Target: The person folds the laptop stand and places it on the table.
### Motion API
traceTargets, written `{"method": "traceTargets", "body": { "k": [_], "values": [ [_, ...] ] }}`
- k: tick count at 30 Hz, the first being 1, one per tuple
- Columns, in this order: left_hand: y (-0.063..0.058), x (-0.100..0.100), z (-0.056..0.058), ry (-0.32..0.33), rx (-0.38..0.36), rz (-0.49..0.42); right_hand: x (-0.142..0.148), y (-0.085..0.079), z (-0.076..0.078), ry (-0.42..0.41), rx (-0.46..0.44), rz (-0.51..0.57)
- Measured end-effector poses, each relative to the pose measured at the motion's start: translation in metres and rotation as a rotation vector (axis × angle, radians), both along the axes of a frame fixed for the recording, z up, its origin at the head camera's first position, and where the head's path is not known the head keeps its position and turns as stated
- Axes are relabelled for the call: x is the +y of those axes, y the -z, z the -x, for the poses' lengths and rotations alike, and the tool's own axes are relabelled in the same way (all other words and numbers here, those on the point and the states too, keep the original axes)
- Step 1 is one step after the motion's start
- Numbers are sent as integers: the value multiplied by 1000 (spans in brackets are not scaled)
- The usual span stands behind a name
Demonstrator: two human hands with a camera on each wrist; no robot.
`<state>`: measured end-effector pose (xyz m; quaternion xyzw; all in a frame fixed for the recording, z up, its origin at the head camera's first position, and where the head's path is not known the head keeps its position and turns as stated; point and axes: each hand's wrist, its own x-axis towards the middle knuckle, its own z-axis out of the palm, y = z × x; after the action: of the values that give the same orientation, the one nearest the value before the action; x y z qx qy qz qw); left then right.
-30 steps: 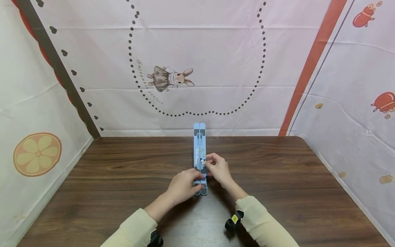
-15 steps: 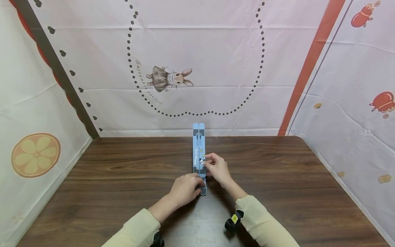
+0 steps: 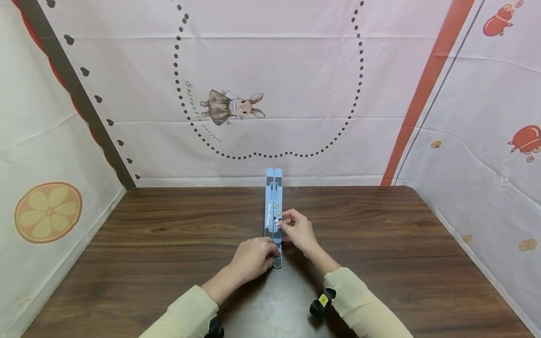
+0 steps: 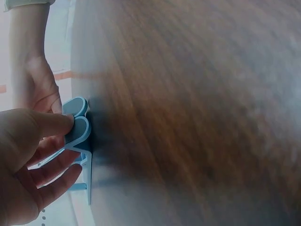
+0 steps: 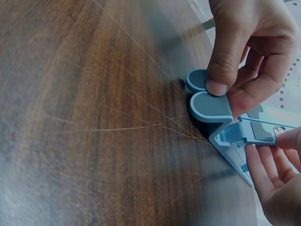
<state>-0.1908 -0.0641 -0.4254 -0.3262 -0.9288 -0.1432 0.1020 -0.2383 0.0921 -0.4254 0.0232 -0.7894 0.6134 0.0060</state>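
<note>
A light-blue folding laptop stand (image 3: pixel 274 197) with grey pads stands narrow, its two long bars side by side, near the middle of the table. At its near end my left hand (image 3: pixel 252 257) pinches one of the padded front lips (image 5: pixel 211 104); the thumb lies on a grey pad and the fingers curl behind. Farther up, my right hand (image 3: pixel 299 232) grips the right bar from its outer side, by the cartoon print. The left wrist view shows my left hand (image 4: pixel 28 150) close up, with the right hand (image 4: pixel 44 89) beyond the stand. Part of the left bar's near end is hidden.
The brown wooden table (image 3: pixel 169 220) spreads out on both sides of the stand. A printed fabric sheet (image 3: pixel 313 94) hangs behind it, with further sheets at left and right. Black wrist cameras (image 3: pixel 320 307) sit at the sleeves.
My left hand has shifted slightly, its fingers curling more around the near end and covering the left lip. The right hand keeps its hold. The stand has barely moved.
</note>
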Motion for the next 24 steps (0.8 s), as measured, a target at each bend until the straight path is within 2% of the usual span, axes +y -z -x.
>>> {"method": "traceTargets", "body": {
  "k": [7,15,24],
  "values": [
    [-2,-7,1,4,-26,-2,1,0,0,8,-3,23],
    [-1,-17,4,-16,3,3,0,1,-1,11,-9,32],
    [1,-28,9,-7,25,13,-1,1,-2,7,-30,37]
  ]
}}
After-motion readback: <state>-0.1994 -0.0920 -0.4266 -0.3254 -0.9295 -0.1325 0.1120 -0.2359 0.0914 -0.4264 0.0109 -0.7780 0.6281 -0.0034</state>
